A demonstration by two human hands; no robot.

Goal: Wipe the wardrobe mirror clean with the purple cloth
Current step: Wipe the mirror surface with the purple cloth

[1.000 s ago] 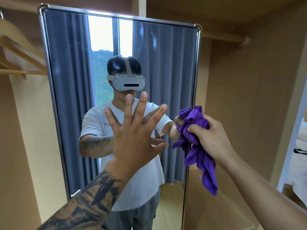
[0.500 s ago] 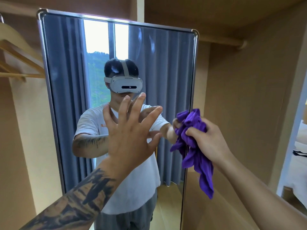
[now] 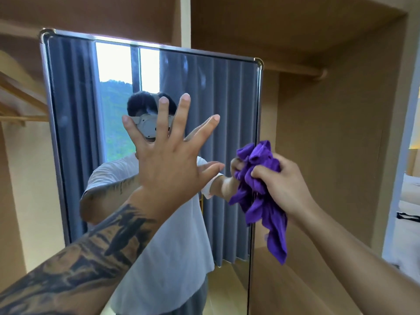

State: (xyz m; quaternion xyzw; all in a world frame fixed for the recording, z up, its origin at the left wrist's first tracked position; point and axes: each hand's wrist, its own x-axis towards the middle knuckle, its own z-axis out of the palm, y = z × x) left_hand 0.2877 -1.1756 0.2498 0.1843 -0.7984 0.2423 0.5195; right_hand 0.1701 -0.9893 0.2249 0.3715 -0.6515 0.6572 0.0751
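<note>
- while the left hand (image 3: 167, 164) is raised before the wardrobe mirror (image 3: 218, 98), its fingers are straight and spread wide, grip released, holding nothing.
- whether the left palm or fingertips actually touch the glass cannot be told from this view; the hand's reflection meets it near the thumb.
- left forearm carries dark tattooing up to the wrist.
- right hand (image 3: 284, 185) has its grip clenched round the purple cloth (image 3: 261, 198), bunched into a wad at the fingers.
- cloth sits at the mirror's right edge, about mid-height; the top of the wad lies against or just beside the frame, contact not certain.
- a loose tail of cloth hangs below the right hand, in front of the wardrobe's inner wall (image 3: 329, 155).
- mirror has a thin metal frame (image 3: 258, 110) with rounded corners and stands upright inside the wooden wardrobe.
- reflection shows grey curtains, a bright window with green hillside, and the person in a white t-shirt wearing a headset.
- wooden hangers (image 3: 20, 96) at left of the mirror; a hanging rail (image 3: 295, 71) at upper right.
</note>
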